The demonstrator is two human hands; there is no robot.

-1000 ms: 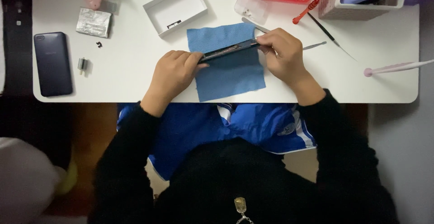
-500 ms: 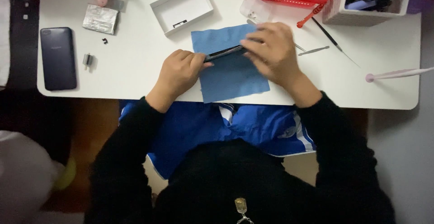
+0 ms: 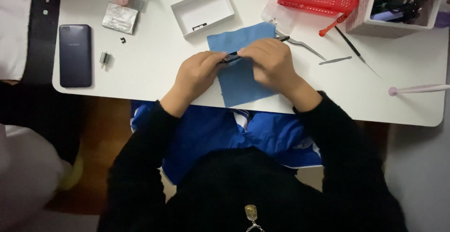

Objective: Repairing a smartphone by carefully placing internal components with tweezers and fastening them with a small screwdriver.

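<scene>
Head view: both hands meet over the blue cloth at the near edge of the white table. Left hand and right hand each have fingers curled shut around a thin dark flat part, held edge-up just above the cloth. Only a short stretch shows between the thumbs, so can't tell what it is.

Risks, my read: pinch grip on a thin edge, so a slip drops it onto the cloth, or off the table edge into the lap. Squeezing or flexing from both ends could bend it. Tweezers lie just beside the right hand; a stray elbow move could knock them.
</scene>
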